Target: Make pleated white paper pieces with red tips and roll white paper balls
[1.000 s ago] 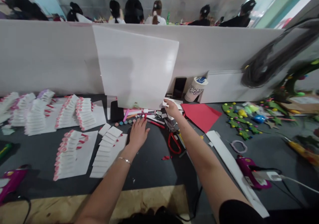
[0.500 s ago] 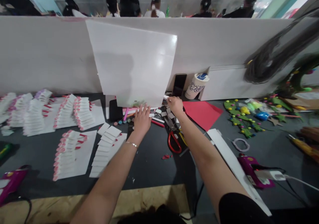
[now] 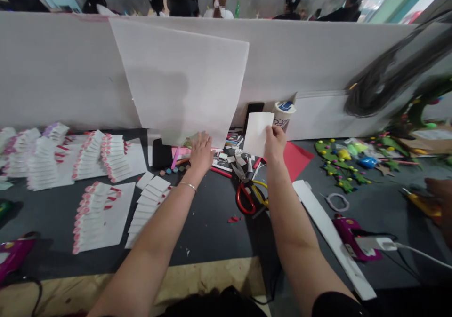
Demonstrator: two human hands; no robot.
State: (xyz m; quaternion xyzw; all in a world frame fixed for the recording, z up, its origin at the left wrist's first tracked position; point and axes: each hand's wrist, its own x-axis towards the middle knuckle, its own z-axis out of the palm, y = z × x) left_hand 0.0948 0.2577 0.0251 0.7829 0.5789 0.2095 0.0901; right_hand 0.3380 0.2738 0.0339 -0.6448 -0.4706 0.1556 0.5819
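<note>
My right hand (image 3: 276, 143) grips the edge of a small white card (image 3: 258, 132), held upright in front of a dark phone and a patterned cup (image 3: 284, 111). My left hand (image 3: 201, 153) has its fingers spread at the lower edge of a large white sheet (image 3: 187, 82), which leans on the grey partition. Between my hands lie white scraps (image 3: 231, 159) and marker-like sticks. Red-handled scissors (image 3: 245, 198) rest on the dark table, nearer to me.
Rows of small white cards with pink ends (image 3: 94, 218) cover the left side. Red paper (image 3: 298, 161), a long white strip (image 3: 332, 237), a purple device (image 3: 353, 241) and green felt decorations (image 3: 339, 166) are on the right. At the far right edge, another person's hand (image 3: 439, 190) shows.
My right hand has lifted and moved right, bringing the small white card into full view. My left hand has shifted slightly up. Another person's hand has appeared at the right edge.
</note>
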